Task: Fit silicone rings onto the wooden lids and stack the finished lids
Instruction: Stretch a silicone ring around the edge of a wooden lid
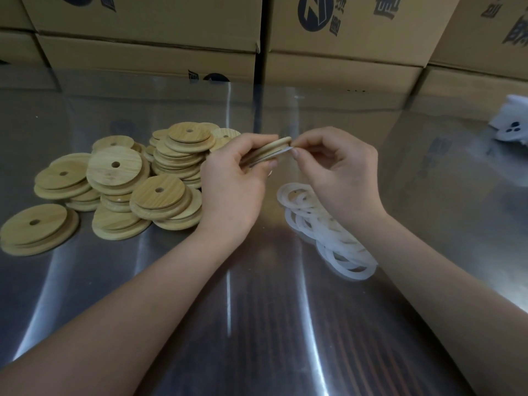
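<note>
Wooden lid (273, 147): left hand (237, 181); ring (286, 150): right hand (340, 172); carton print (315, 12) illegible.

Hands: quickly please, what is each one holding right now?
Left hand: closed, holding a wooden lid on its edge.
Right hand: closed, pinching a white ring against the lid's rim.
</note>
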The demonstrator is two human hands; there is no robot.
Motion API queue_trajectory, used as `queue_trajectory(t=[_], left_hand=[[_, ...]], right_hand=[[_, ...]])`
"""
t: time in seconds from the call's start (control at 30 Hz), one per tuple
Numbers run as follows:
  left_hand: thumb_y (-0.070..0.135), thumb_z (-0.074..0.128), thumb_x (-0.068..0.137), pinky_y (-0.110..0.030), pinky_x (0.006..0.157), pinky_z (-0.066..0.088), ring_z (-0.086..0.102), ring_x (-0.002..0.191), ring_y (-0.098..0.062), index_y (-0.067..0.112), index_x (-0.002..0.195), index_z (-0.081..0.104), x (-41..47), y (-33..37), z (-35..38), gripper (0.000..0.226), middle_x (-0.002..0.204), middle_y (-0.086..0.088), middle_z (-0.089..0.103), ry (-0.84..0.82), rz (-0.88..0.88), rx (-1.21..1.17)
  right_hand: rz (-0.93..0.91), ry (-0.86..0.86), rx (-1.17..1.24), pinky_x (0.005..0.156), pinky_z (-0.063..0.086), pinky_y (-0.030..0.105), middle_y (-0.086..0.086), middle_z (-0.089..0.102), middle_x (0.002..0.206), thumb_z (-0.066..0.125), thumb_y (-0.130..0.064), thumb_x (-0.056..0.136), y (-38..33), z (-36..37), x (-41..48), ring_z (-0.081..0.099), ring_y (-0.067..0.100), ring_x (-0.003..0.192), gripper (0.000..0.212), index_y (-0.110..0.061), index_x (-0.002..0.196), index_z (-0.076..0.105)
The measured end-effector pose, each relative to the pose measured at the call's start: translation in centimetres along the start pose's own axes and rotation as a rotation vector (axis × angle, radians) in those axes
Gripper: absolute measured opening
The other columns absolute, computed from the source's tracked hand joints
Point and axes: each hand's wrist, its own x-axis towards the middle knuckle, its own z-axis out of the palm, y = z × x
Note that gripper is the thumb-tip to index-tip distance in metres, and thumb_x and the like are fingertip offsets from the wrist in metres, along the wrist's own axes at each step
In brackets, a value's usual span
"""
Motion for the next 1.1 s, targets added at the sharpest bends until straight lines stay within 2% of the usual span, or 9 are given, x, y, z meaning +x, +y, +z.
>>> queue_trajectory(t=[0.17,0.27,0.47,0.67,0.77,0.83,0.97,1.1], left_hand=[[-0.008,0.069,0.081,-0.01,0.085,0.047,0.064,0.094,0.005,0.024,0.101,0.069,0.0,0.0,0.0,0.038,0.095,0.014,0.068,0.006,0.011,0.005],[-0.009,0.069,0.08,-0.016,0.089,0.049,0.065,0.097,0.0,0.025,0.102,0.069,-0.1,-0.1,0.0,0.04,0.098,0.01,0.069,0.01,0.022,0.017],[-0.005,0.068,0.082,-0.027,0.093,0.052,0.064,0.1,-0.003,0.019,0.106,0.071,-0.4,-0.3,0.1,0.034,0.101,0.005,0.07,-0.002,0.027,0.063],[0.007,0.074,0.083,-0.015,0.09,0.045,0.059,0.099,-0.001,0.015,0.112,0.071,-0.3,-0.1,0.0,0.029,0.103,0.003,0.066,-0.004,0.113,0.125],[0.01,0.072,0.086,-0.026,0.091,0.049,0.062,0.1,-0.009,0.015,0.11,0.071,-0.2,-0.1,0.0,0.025,0.103,0.0,0.068,0.018,0.084,0.045],[0.01,0.07,0.088,-0.029,0.09,0.051,0.064,0.098,-0.009,0.016,0.108,0.07,-0.2,0.1,0.1,0.021,0.1,0.003,0.069,0.027,0.035,-0.036],[0.011,0.065,0.092,-0.039,0.088,0.057,0.068,0.096,-0.009,0.027,0.1,0.067,-0.3,0.0,0.1,0.018,0.096,0.008,0.071,0.01,-0.105,-0.235],[0.011,0.063,0.094,-0.04,0.08,0.061,0.07,0.097,-0.013,0.022,0.102,0.063,-0.4,-0.1,0.2,0.013,0.1,0.001,0.072,-0.053,-0.24,-0.435]], right_hand=[[-0.01,-0.004,-0.018,0.072,0.05,0.016,0.002,0.069,0.081,0.071,-0.001,0.084,0.1,0.0,0.0,0.064,0.009,0.076,0.002,-0.003,0.086,0.072],[-0.068,-0.017,-0.066,0.071,0.05,0.015,0.004,0.069,0.08,0.07,0.002,0.083,0.3,0.0,0.0,0.063,0.011,0.075,0.004,-0.002,0.085,0.071],[-0.131,-0.096,-0.109,0.07,0.052,0.023,0.008,0.069,0.081,0.068,0.005,0.083,0.6,-0.1,0.0,0.064,0.019,0.075,0.005,0.001,0.085,0.071],[-0.188,-0.107,-0.11,0.072,0.054,0.03,0.009,0.07,0.084,0.069,0.002,0.085,0.4,-0.3,0.2,0.065,0.019,0.079,0.004,0.0,0.086,0.072],[-0.191,-0.062,-0.073,0.074,0.054,0.025,0.008,0.069,0.085,0.07,-0.001,0.086,-0.1,-0.1,0.1,0.064,0.016,0.081,0.002,-0.001,0.087,0.071],[-0.175,-0.035,-0.063,0.075,0.053,0.022,0.007,0.068,0.087,0.07,-0.002,0.087,-0.3,0.0,0.1,0.064,0.015,0.082,0.004,-0.001,0.091,0.071],[-0.15,-0.032,-0.055,0.073,0.055,0.034,0.008,0.067,0.09,0.071,-0.003,0.086,-0.3,0.1,-0.2,0.064,0.02,0.083,0.009,0.0,0.095,0.069],[-0.162,0.026,-0.031,0.072,0.053,0.03,0.01,0.066,0.086,0.071,-0.002,0.086,-0.2,0.4,-0.2,0.063,0.02,0.081,0.004,0.001,0.089,0.07]])
